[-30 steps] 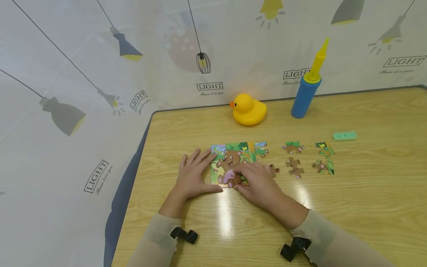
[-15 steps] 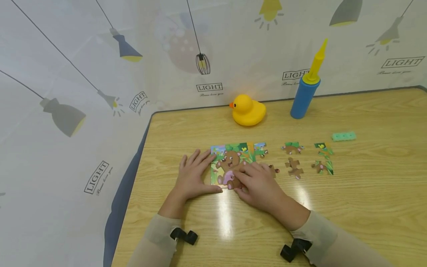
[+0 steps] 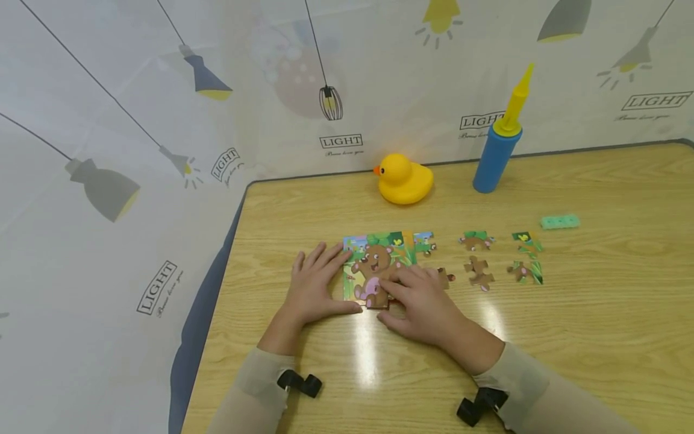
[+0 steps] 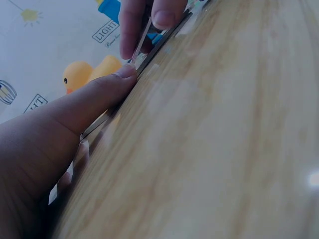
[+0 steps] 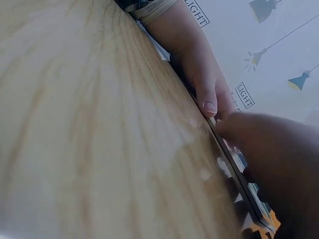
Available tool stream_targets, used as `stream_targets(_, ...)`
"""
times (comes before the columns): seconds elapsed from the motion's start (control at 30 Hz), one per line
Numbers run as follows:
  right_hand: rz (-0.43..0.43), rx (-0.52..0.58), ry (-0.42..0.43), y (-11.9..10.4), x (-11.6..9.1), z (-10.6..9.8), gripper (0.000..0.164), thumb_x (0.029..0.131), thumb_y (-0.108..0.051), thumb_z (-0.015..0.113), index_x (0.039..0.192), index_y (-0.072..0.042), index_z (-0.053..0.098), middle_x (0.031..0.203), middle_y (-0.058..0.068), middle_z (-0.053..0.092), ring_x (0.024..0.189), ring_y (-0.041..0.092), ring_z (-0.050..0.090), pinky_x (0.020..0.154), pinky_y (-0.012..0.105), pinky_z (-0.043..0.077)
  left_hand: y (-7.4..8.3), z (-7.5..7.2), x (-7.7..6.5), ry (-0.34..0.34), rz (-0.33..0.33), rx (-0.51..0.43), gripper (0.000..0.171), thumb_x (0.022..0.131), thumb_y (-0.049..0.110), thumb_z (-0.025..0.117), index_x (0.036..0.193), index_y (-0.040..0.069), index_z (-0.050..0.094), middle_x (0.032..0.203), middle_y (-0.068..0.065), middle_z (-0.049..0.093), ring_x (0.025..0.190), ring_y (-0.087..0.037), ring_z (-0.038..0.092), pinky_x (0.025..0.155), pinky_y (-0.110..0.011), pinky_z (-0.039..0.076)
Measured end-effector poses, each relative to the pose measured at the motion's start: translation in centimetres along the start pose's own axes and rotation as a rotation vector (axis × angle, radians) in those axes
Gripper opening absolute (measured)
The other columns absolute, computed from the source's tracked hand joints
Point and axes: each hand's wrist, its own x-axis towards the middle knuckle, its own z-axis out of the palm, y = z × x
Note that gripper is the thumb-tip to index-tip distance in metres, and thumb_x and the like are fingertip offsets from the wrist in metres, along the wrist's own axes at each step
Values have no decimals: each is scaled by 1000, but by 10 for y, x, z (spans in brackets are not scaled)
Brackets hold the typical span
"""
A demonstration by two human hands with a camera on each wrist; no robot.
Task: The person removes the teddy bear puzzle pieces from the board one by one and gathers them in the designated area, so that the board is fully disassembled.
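Observation:
A jigsaw puzzle (image 3: 374, 253) with a brown bear picture lies on the wooden table (image 3: 434, 386). My left hand (image 3: 314, 286) rests along its left side, fingers spread and straight, thumb by the lower edge. At the lower right, my right hand (image 3: 425, 301) pinches a puzzle piece (image 3: 378, 299) with the bear's foot, its near edge jutting past the puzzle's border. The left wrist view shows this piece (image 4: 143, 40) tilted up between the right fingers and thumb. The right hand hides the puzzle's lower right corner.
Several loose puzzle pieces (image 3: 479, 272) lie to the right. A yellow toy duck (image 3: 405, 179) and a blue hand pump (image 3: 496, 157) with a yellow nozzle stand at the back. A light green block (image 3: 560, 222) lies at the right. A printed wall curtain (image 3: 347, 78) borders the table.
The puzzle piece at the right fingertips has shifted slightly left and toward the person, its edge now past the border. The right thumb has drawn back slightly. The left hand stays in place.

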Motion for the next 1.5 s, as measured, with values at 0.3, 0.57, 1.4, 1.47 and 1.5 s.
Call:
stream_targets(0.3, 26, 20, 8, 0, 0, 3, 51, 82, -33, 94, 125, -9, 80, 117, 5, 71, 105, 28, 63, 83, 51, 44, -1, 0, -1, 7, 4, -3, 119, 71, 83, 80, 168, 30, 38, 176, 8, 25, 163, -31, 13, 124, -70, 2)
stream_targets(0.57, 16, 98, 48, 3, -7, -4, 49, 81, -20, 94, 125, -10, 76, 123, 5, 69, 114, 29, 62, 92, 54, 44, -1, 0, 1, 18, 15, 5, 118, 70, 84, 79, 168, 31, 38, 176, 9, 25, 163, -31, 14, 124, -70, 2)
stream_targets(1.4, 73, 228, 134, 40, -63, -43, 57, 75, -9, 96, 127, -5, 74, 124, 7, 70, 111, 23, 58, 92, 36, 44, 0, 1, 2, 4, 6, -7, 120, 70, 85, 78, 169, 33, 35, 176, 11, 22, 164, -29, 10, 124, -69, 1)
stream_targets(1.47, 87, 223, 132, 42, -66, -47, 57, 74, -10, 96, 127, -5, 74, 122, 4, 70, 109, 21, 58, 91, 33, 44, -1, 1, 1, 0, 0, -3, 120, 70, 85, 78, 169, 33, 35, 176, 11, 22, 164, -28, 10, 124, -69, 1)
stream_targets(1.5, 91, 221, 132, 43, -68, -49, 58, 74, -10, 97, 127, -6, 74, 121, 3, 70, 109, 20, 58, 91, 33, 44, -1, 1, 1, 0, -2, -4, 120, 70, 85, 78, 169, 33, 35, 176, 11, 22, 164, -28, 10, 124, -69, 1)
